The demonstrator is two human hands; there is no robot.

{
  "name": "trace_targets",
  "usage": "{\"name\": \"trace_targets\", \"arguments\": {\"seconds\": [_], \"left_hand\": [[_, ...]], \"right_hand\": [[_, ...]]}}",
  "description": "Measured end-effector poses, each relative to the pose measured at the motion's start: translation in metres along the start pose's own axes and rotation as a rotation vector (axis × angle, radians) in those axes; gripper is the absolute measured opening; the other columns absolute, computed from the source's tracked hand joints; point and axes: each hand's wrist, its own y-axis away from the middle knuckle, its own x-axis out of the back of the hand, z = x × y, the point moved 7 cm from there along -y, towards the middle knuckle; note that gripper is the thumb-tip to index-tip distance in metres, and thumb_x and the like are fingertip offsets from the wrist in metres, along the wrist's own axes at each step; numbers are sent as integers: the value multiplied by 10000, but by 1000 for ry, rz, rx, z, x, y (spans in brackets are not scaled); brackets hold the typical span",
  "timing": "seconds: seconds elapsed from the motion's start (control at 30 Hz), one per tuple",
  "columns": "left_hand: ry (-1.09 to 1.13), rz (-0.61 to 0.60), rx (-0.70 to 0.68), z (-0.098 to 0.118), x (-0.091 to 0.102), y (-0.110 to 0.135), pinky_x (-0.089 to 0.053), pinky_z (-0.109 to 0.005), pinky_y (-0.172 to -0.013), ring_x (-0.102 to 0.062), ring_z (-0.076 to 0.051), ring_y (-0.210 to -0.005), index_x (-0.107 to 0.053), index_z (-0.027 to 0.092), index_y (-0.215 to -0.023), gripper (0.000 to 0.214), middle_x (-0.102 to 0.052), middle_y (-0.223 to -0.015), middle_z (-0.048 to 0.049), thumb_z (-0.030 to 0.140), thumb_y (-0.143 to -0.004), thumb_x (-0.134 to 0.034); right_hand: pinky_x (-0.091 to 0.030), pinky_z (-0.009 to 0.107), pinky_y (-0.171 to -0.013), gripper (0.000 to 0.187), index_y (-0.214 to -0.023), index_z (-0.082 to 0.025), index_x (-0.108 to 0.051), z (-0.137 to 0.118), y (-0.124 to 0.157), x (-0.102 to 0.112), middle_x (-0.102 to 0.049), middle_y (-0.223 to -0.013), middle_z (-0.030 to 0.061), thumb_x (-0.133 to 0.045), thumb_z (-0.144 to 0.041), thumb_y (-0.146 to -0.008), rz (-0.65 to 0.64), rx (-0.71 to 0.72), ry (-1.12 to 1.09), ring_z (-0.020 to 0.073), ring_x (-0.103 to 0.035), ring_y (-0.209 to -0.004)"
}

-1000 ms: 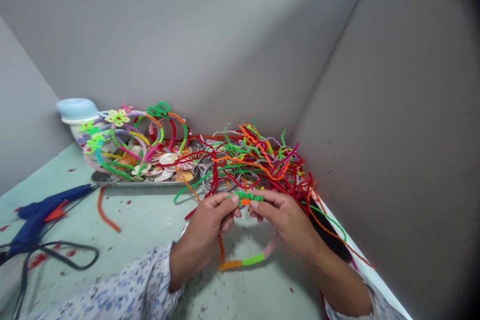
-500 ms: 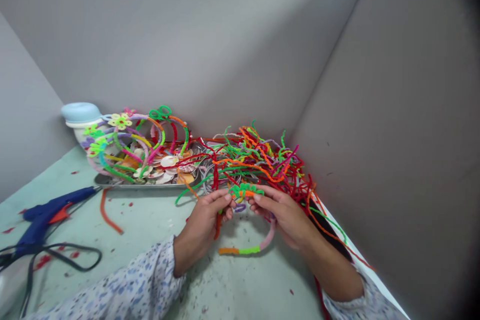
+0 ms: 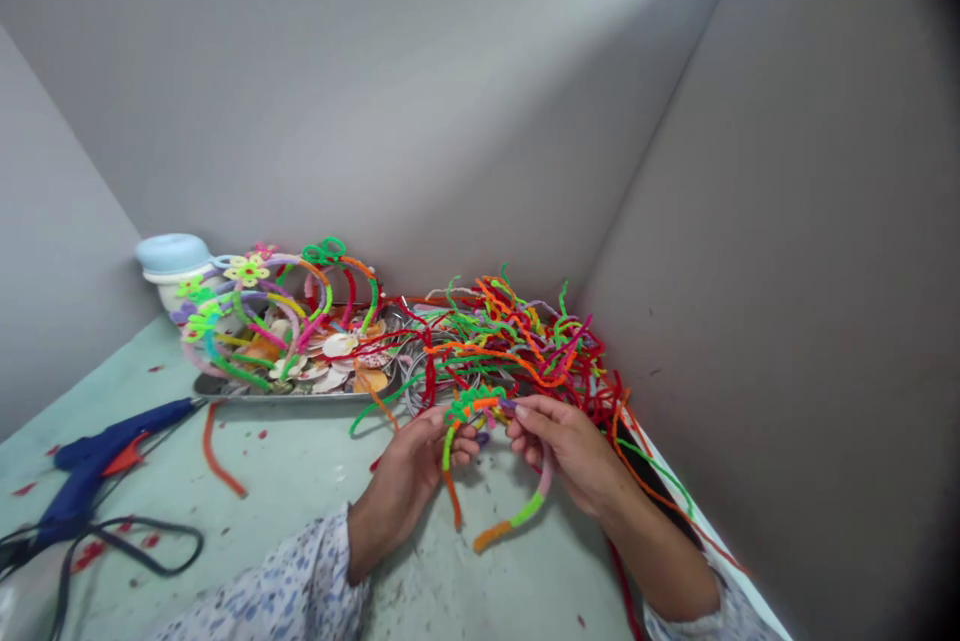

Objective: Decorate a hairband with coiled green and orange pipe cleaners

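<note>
Both of my hands pinch a headband wrapped in coloured pipe cleaners (image 3: 510, 519) just above the pale green table. My left hand (image 3: 420, 451) grips its left side, where a green and an orange strand hang down. My right hand (image 3: 562, 441) grips the right side, fingers closed by the green and orange loops on top (image 3: 476, 401). The band's pink, green and orange arc curves down below my right hand.
A tangled heap of loose pipe cleaners (image 3: 517, 331) fills the corner behind my hands. A metal tray (image 3: 300, 389) at left holds finished headbands (image 3: 262, 306) and round discs, with a blue-lidded jar (image 3: 172, 261) behind. A blue glue gun (image 3: 97, 461) and its black cord (image 3: 120, 541) lie at far left.
The headband has turned in my hands, so its lower arc swung from flat under them to slanting down to the right. Both hands stayed closed on it.
</note>
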Motion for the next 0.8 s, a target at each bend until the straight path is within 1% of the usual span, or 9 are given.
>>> {"name": "trace_targets", "arguments": {"seconds": [0.1,0.17,0.3,0.43,0.6,0.7,0.8], "left_hand": [[-73,13,2,4,2,-1,-478,-276,-697,-632,-182,-760,-647,135,-956,233,-681,-875,-83,307,-840,-541],[-159,13,4,6,4,-2,-471,-278,-717,-631,-183,-772,-649,135,-974,239,-688,-875,-83,308,-834,-560],[-305,6,14,5,6,-3,-457,-274,-735,-625,-179,-763,-667,114,-928,237,-691,-822,-83,308,-809,-602],[-393,30,27,1,9,-5,-444,-246,-647,-606,-150,-651,-666,106,-854,230,-672,-721,-64,318,-766,-652],[-423,67,51,-2,13,-6,-429,-224,-587,-595,-137,-600,-663,110,-869,257,-664,-690,-56,318,-722,-694],[-398,44,52,-3,12,-5,-438,-233,-597,-606,-150,-616,-667,109,-870,267,-668,-704,-68,350,-755,-653],[-369,2,43,-2,9,-4,-460,-271,-638,-624,-177,-647,-665,111,-949,315,-682,-754,-88,379,-804,-585]], "right_hand": [[-364,163,-441,235,-807,-135,-618,1,1,-2,-633,-681,14,-635,-365,-763,-70,-26,59,65,-535,-521],[-349,164,-432,251,-804,-128,-622,4,2,-6,-633,-673,17,-629,-376,-762,-122,-44,108,67,-538,-516],[-337,171,-424,269,-819,-126,-631,14,3,-15,-640,-669,18,-618,-388,-761,-186,-80,190,70,-541,-500],[-323,174,-412,254,-783,-134,-620,21,4,-19,-635,-648,7,-609,-386,-764,-191,-117,220,63,-523,-470],[-311,174,-400,255,-781,-134,-620,20,4,-21,-630,-636,-1,-618,-388,-752,-191,-134,225,58,-514,-453],[-303,177,-392,251,-801,-140,-622,22,4,-21,-631,-638,-2,-616,-386,-753,-186,-134,226,63,-515,-456],[-296,181,-393,250,-844,-149,-627,25,3,-18,-633,-646,0,-609,-384,-761,-163,-107,212,73,-526,-472]]}}
